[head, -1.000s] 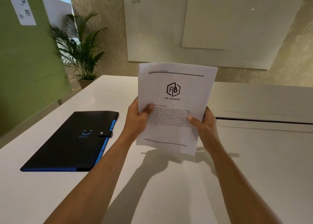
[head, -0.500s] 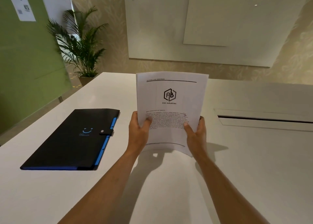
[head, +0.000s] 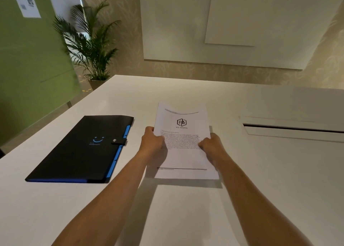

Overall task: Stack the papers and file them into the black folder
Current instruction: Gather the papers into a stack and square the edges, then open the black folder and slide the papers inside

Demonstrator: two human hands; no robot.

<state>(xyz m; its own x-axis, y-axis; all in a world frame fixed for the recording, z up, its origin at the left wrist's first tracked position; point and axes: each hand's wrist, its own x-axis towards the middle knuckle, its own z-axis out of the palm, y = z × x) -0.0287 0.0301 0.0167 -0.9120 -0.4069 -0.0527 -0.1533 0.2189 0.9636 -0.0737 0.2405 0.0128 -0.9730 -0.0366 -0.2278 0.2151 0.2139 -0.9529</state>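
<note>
A stack of white printed papers (head: 183,158) with a hexagon logo lies low over the white table (head: 186,208), its near edge on or just above the surface. My left hand (head: 151,140) grips the stack's left edge and my right hand (head: 211,144) grips its right edge, thumbs on top. The far end of the sheets curls up slightly. The black folder (head: 80,149) lies flat and closed to the left of the papers, with a blue smile mark, blue tabs along its right side and a snap strap fastened.
A long cable slot (head: 292,129) with a raised flap runs across the table to the right of the papers. A potted palm (head: 91,46) stands beyond the table's far left corner. A green partition (head: 28,59) lines the left side.
Both hands have brought the papers down from an upright hold in front of me to nearly flat at the table. The folder has not moved.
</note>
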